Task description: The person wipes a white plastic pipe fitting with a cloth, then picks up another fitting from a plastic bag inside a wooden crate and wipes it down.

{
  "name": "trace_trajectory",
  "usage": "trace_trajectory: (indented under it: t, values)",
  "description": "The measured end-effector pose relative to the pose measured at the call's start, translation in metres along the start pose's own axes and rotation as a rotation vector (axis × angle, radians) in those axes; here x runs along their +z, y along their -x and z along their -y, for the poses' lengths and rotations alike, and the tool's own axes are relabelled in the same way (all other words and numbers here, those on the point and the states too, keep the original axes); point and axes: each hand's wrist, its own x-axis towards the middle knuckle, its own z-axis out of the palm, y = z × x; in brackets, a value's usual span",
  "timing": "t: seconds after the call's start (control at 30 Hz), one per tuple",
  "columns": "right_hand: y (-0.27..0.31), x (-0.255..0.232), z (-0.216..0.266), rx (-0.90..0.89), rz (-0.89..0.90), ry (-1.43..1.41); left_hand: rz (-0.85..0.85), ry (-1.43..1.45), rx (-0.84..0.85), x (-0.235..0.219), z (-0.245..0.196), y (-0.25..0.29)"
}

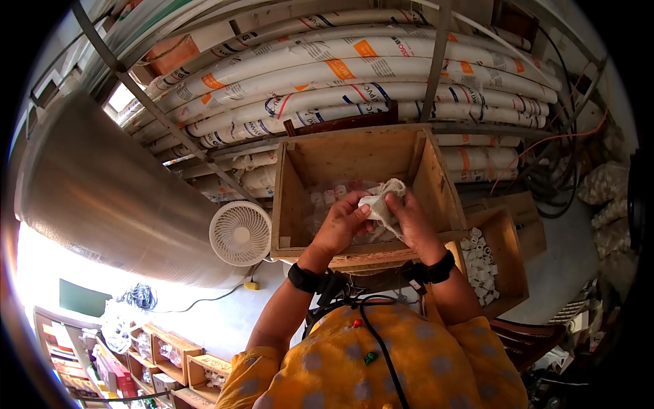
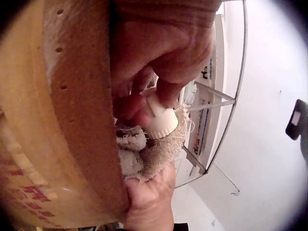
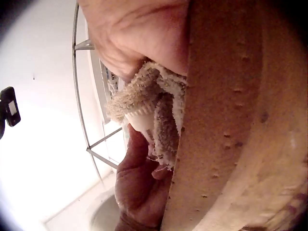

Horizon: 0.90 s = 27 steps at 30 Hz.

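Observation:
Over the wooden box [image 1: 443,184], the left hand [image 1: 338,225] pinches a white ribbed plastic piece [image 2: 161,120] between thumb and fingers. A greyish fluffy cloth [image 1: 390,194] is gripped by the right hand [image 1: 411,221] and lies against that piece. In the left wrist view, the left hand [image 2: 163,53] is above the piece and the right hand [image 2: 151,204] below, under the cloth [image 2: 166,151]. The right wrist view shows the piece's toothed rim [image 3: 142,118] tucked in the cloth, the right hand [image 3: 139,33] above. The box wall hides part of both hands.
Clear bags with white pieces [image 1: 328,196] lie inside the box. A white round fan [image 1: 240,234] stands left of it, and a smaller wooden box of white fittings [image 1: 512,273] stands right. Wrapped pipes [image 1: 381,68] on a metal rack are behind.

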Motion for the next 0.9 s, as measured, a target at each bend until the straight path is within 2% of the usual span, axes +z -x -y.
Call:
trace_trajectory:
  t: [0.23,0.53,0.9]
  values:
    - [-0.0018,-0.0021,-0.0015,0.027,-0.019,-0.003,0.002,-0.020,0.011,-0.0014,-0.0020,0.0016]
    - [0.0002,0.0018,0.0027,0.022,0.023,-0.027,-0.025,0.124,0.011,-0.0029,-0.0033,0.0017]
    - [-0.0010,-0.0009,-0.0005,0.021,0.000,-0.022,0.002,0.005,-0.002,-0.0023,-0.0005,0.0008]
